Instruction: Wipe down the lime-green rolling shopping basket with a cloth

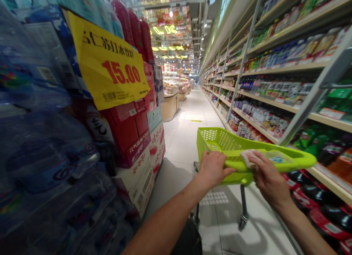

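Observation:
A lime-green shopping cart stands in front of me on wheeled legs. My left hand is closed round the left part of its handle, with the thumb along the near side. Farther right on the same handle, my right hand presses a crumpled whitish cloth against the green plastic. Just right of that hand a label is set into the handle. The part of the cloth under my fingers is hidden.
At left rise stacked drink cartons and wrapped water bottles, with a yellow price sign. Long drink shelves line the right, a grey metal post before them. Ahead, the tiled aisle passes display counters.

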The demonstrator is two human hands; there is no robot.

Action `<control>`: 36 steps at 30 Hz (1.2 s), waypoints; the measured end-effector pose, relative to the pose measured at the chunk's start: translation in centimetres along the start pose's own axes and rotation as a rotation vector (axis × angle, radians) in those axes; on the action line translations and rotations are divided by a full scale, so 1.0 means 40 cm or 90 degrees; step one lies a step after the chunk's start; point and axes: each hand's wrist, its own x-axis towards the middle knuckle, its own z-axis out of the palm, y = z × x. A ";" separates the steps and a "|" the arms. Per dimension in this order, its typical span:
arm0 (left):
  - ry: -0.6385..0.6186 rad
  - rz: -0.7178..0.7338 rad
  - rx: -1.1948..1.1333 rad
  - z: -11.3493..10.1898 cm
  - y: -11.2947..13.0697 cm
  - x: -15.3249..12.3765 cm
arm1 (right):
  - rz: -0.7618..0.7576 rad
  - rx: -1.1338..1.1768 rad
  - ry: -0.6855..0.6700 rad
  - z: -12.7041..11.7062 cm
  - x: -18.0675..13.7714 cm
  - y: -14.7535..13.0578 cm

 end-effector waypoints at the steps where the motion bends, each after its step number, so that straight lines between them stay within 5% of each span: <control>1: 0.001 0.006 0.007 -0.002 0.006 -0.003 | 0.026 -0.026 0.020 -0.011 -0.001 0.026; 6: 0.011 0.029 -0.007 0.020 0.048 0.003 | 0.171 -0.139 0.070 -0.048 0.008 0.108; 12: 0.023 0.046 -0.130 0.074 0.060 0.011 | 0.063 -0.008 -0.062 -0.065 -0.033 0.047; 18: 0.002 0.076 -0.126 0.100 0.051 0.032 | 0.191 -0.091 0.028 -0.086 -0.040 0.100; 23: -0.043 0.072 -0.092 0.128 0.113 0.069 | 0.126 -0.006 -0.047 -0.085 -0.039 0.060; 26: -0.037 0.075 -0.143 0.144 0.084 0.069 | 0.167 -0.047 -0.019 -0.117 -0.059 0.083; 30: -0.076 -0.060 -0.155 0.188 0.008 0.073 | 0.233 -0.110 0.023 -0.156 -0.074 0.097; 36: -0.063 -0.052 -0.106 0.234 0.036 0.084 | 0.112 -0.096 0.009 -0.118 -0.080 0.019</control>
